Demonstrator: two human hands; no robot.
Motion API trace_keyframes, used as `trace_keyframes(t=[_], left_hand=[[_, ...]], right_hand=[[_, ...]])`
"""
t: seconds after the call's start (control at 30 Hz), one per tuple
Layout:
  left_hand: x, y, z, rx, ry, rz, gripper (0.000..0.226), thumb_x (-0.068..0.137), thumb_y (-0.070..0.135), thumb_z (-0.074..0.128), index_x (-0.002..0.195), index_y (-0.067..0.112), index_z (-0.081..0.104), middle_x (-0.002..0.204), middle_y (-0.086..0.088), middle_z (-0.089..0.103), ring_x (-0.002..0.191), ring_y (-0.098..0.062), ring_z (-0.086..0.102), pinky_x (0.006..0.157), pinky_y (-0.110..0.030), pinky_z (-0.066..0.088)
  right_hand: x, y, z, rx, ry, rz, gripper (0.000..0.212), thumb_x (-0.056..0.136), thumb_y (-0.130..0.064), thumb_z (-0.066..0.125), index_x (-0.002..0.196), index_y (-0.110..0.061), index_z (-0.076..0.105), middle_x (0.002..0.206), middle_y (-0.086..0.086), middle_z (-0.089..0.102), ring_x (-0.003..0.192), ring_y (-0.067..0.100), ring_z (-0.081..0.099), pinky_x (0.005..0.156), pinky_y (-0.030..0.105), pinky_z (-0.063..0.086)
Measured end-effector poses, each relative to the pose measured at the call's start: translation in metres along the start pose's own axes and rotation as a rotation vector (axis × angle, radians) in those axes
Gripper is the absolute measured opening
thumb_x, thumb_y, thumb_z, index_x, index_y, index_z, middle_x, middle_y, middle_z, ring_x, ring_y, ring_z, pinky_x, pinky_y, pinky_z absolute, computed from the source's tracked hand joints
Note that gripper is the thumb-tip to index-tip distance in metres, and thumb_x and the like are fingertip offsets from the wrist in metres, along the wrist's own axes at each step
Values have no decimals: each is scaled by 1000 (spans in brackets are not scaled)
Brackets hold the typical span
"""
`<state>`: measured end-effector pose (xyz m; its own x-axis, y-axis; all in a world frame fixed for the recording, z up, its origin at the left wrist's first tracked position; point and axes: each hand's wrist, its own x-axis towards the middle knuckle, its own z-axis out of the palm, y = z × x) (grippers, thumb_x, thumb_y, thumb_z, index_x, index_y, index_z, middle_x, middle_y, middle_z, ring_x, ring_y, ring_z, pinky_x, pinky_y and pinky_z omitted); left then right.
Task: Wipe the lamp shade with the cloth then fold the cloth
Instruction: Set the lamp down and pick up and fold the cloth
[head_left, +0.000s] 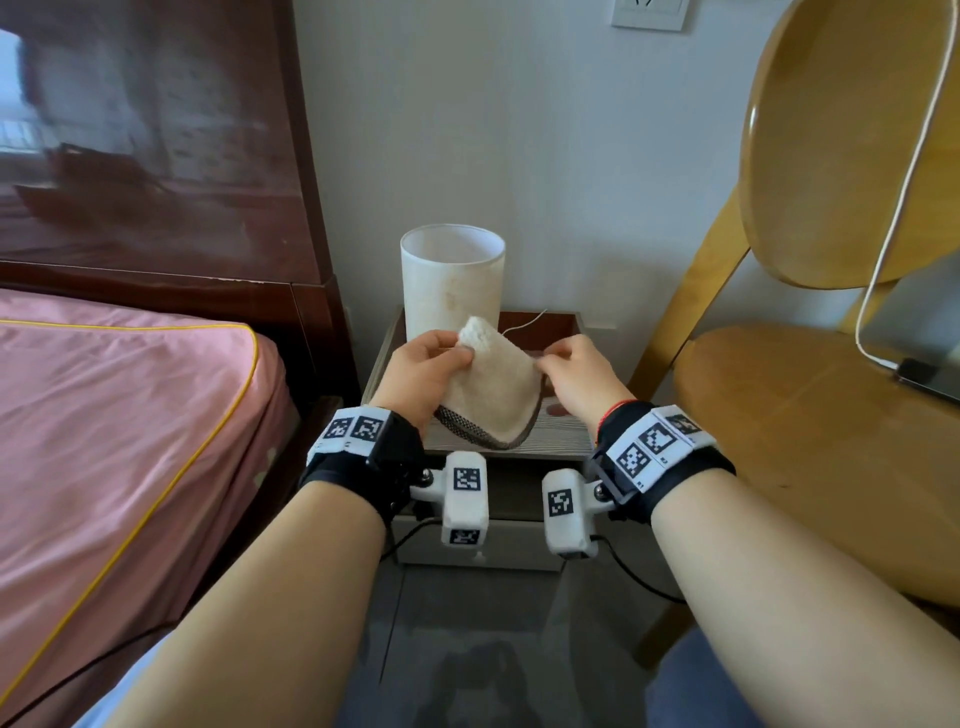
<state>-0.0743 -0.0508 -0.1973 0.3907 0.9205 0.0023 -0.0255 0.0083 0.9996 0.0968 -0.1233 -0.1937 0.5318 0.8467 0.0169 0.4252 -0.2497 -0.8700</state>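
Observation:
A white cylindrical lamp shade (451, 278) stands upright at the back of a small nightstand (561, 441). In front of it hangs a cream cloth (493, 395) with a dark patterned hem, held up above the nightstand top. My left hand (423, 376) pinches the cloth's upper left corner between thumb and fingers. My right hand (579, 376) pinches its right edge. The cloth's lower hem droops to the nightstand surface. Both wrists wear black bands with printed markers.
A bed with a pink cover (119, 441) and dark wooden headboard (156, 145) sits at the left. A wooden chair (810, 426) stands at the right, with a phone (930, 382) and white cable (904, 182) on it. A thin cord (524, 325) lies behind the lamp.

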Motion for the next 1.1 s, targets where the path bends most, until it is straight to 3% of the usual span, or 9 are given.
trace_keyframes(t=[0.13, 0.2, 0.27, 0.37, 0.63, 0.73, 0.87, 1.0, 1.1], left_hand=[[-5, -7, 9, 439, -74, 203, 11, 87, 24, 66, 97, 22, 69, 89, 3, 71, 82, -8, 63, 73, -17, 49], [-7, -8, 14, 541, -105, 258, 13, 88, 22, 64, 100, 20, 70, 88, 2, 71, 76, -5, 60, 68, -12, 45], [-9, -9, 16, 576, -122, 271, 16, 88, 21, 63, 102, 18, 70, 86, 2, 71, 73, -2, 58, 66, -14, 45], [-12, -8, 14, 579, -167, 251, 17, 89, 22, 63, 103, 21, 72, 85, 5, 71, 76, -2, 61, 67, -14, 46], [-8, -4, 11, 590, -140, 248, 17, 90, 30, 62, 95, 18, 73, 86, 5, 71, 76, -3, 60, 63, -10, 44], [-9, -2, 10, 561, -142, 244, 13, 91, 27, 62, 92, 19, 72, 83, 8, 69, 75, -2, 59, 64, -12, 43], [-10, 2, 9, 431, -232, 228, 14, 92, 22, 61, 99, 17, 72, 88, 7, 72, 81, -4, 64, 75, -15, 50], [-6, 4, 4, 261, -253, 177, 9, 91, 22, 64, 91, 24, 72, 84, 10, 73, 80, -3, 66, 75, -18, 53], [2, 0, -3, 235, -170, 114, 7, 88, 26, 66, 84, 26, 72, 88, 3, 74, 88, -15, 69, 82, -32, 56]], right_hand=[[-4, -4, -2, -39, 54, -210, 11, 90, -28, 55, 96, -20, 60, 93, -9, 60, 87, 9, 55, 72, 25, 40], [-6, -6, -3, -44, 22, -210, 30, 89, -41, 54, 82, -13, 63, 76, -5, 59, 72, 11, 53, 64, 29, 38], [-9, -5, -2, -122, -23, -183, 41, 85, -51, 57, 76, -12, 62, 69, -4, 57, 68, 13, 53, 63, 32, 40], [-9, -2, -1, -232, -77, -162, 29, 85, -47, 62, 78, -20, 65, 74, -7, 62, 76, 13, 58, 71, 32, 45], [-7, -3, -4, 4, 33, -86, 38, 84, -35, 68, 78, 3, 68, 85, 17, 69, 79, 21, 59, 81, 39, 48], [-6, -2, -6, 77, 59, -73, 45, 79, -41, 71, 78, 4, 66, 75, 10, 62, 73, 16, 55, 74, 36, 45], [-10, -2, -11, 216, -200, -38, 53, 68, -55, 76, 104, -18, 64, 105, -6, 65, 99, 10, 58, 88, 32, 44], [-11, 1, -12, 261, -542, 14, 59, 68, -27, 82, 121, -13, 60, 117, 7, 69, 112, 23, 63, 99, 38, 47], [-10, 4, -12, 141, -569, 17, 42, 76, -21, 78, 114, -8, 65, 114, 9, 71, 109, 24, 65, 102, 42, 47]])
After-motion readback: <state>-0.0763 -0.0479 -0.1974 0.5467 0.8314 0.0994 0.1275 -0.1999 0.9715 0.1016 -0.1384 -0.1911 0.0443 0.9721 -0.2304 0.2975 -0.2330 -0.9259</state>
